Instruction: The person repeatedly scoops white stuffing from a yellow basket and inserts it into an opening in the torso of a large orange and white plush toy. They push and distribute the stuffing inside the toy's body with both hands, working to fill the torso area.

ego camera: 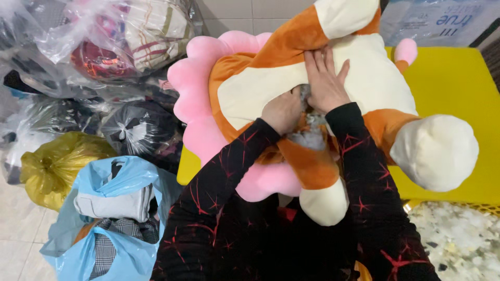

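Observation:
A large plush toy (271,88), orange and cream with a pink frilled mane, lies on its back across a yellow table (453,83). My left hand (283,110) is closed in a fist and pushed into an opening in the toy's belly, where grey-white stuffing (311,136) shows. My right hand (325,80) lies flat on the cream belly right beside the opening, fingers together, pressing the fabric. Both my sleeves are black with red crack-like lines.
Clear plastic bags of fabric and toys (109,41) pile at the upper left. A yellow bag (52,166) and a blue bag of folded clothes (112,208) stand on the tiled floor. A bin of loose stuffing (458,239) sits at the lower right.

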